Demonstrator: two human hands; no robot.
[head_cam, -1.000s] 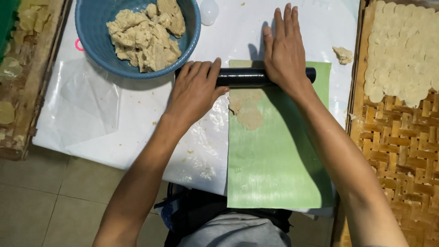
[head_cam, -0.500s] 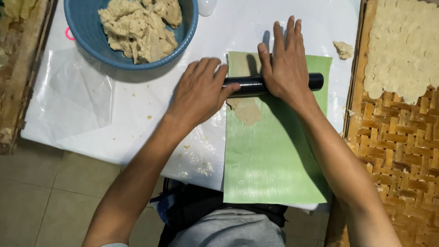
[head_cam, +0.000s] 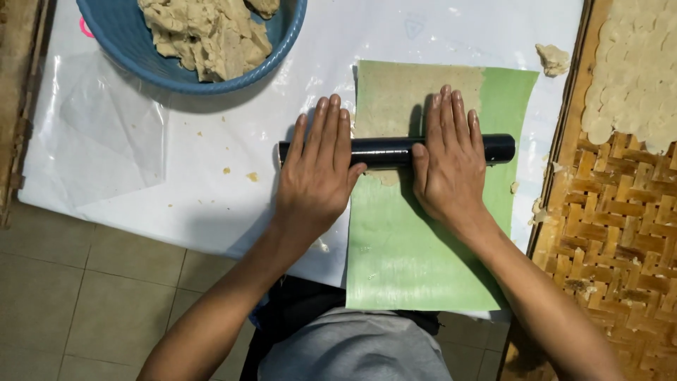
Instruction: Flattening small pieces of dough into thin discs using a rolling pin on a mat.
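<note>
The black rolling pin [head_cam: 395, 150] lies crosswise on the green sheet [head_cam: 423, 254] under your flat, spread left hand [head_cam: 315, 176] and right hand [head_cam: 449, 166]; press evenly through both palms so the dough [head_cam: 402, 95] beneath thins uniformly.

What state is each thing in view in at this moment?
Left hand: flat, palm down on the black roller.
Right hand: flat, palm down on the roller.
Black roller: lying crosswise over the green sheet.
Dough under sheet: rolled thin.
Blue bowl: holds lumpy dough.
Woven tray: partly covered with flat dough rounds.
</note>
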